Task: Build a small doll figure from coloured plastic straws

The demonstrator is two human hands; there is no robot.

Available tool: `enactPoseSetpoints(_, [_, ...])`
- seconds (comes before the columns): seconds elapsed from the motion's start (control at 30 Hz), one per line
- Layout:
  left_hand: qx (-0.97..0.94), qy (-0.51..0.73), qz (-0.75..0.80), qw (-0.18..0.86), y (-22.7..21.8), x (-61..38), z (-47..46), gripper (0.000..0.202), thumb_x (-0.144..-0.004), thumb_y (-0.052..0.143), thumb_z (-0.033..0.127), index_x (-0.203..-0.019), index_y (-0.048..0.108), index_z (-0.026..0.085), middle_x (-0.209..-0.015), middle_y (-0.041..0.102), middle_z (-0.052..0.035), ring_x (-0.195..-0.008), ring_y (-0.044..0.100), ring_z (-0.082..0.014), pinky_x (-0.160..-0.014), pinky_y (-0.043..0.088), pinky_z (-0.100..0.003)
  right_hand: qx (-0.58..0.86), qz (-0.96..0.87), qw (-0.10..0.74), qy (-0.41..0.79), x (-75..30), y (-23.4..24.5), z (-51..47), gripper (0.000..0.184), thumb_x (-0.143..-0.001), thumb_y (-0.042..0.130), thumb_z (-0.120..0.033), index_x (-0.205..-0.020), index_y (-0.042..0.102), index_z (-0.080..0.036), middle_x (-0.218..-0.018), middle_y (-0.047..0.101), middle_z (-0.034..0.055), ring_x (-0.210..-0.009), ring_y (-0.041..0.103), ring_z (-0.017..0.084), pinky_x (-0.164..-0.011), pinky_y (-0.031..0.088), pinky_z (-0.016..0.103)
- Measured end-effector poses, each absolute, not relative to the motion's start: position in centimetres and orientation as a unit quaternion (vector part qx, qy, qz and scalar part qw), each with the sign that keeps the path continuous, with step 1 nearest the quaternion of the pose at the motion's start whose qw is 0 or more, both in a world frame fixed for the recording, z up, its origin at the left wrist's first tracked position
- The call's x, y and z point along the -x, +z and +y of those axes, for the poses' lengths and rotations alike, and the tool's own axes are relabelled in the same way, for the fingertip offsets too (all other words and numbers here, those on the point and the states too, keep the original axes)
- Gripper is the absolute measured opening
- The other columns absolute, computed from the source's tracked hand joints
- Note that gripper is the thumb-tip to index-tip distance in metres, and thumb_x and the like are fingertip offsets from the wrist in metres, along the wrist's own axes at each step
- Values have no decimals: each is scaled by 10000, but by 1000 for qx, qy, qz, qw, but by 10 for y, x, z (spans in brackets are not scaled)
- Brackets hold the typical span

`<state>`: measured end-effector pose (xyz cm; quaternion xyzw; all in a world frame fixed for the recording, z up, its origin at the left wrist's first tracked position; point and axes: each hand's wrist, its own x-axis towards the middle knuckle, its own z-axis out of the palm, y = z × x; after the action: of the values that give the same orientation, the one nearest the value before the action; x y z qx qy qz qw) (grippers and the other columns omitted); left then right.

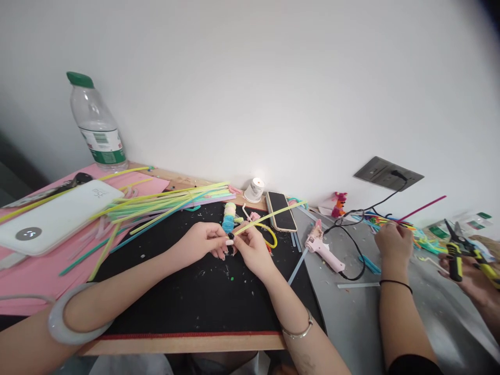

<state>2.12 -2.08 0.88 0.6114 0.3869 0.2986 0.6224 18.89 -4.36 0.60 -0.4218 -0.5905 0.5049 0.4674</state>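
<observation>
A yellow pipe cleaner [273, 213] slants up and to the right from between my hands. My right hand [253, 251] pinches it near its lower end. My left hand [205, 240] meets the right one there, thumb and fingers closed at that same end; the exact grip is partly hidden by the fingertips. A small pale pink bit [229, 242] shows between the fingertips. Just behind the hands stands a fuzzy striped piece in yellow, pink and blue [229, 217]. A yellow loop of pipe cleaner [272, 237] lies behind my right hand.
Pipe cleaners [175, 205] lie at left near a white power bank [58, 216] and a bottle [97, 125]. A paper cup [254, 190], phone [281, 211] and corded glue gun [324, 250] are beyond. At right are a co-worker's hand [392, 242] and pliers [455, 255] in another hand.
</observation>
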Motion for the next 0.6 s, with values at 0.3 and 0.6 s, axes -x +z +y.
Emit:
enactPoseSetpoints(0.3, [-655, 305, 389, 572, 14, -18, -26, 162, -755, 648, 330, -704, 645, 175, -637, 698, -6, -629, 669, -178, -640, 532, -278, 442, -581, 465, 500, -187, 7, -45, 174, -817, 572, -274, -719, 441, -214, -587, 470, -58, -443, 437, 81, -427, 354, 221])
enactPoseSetpoints(0.6, [-713, 279, 372, 525, 8, -16, -24, 185, -801, 584, 329, -745, 639, 161, -688, 688, -8, -657, 663, -165, -660, 513, -260, 428, -564, 455, 540, -191, 4, -41, 173, -768, 609, -230, -726, 445, -196, -544, 506, -77, -374, 424, 55, -366, 334, 185])
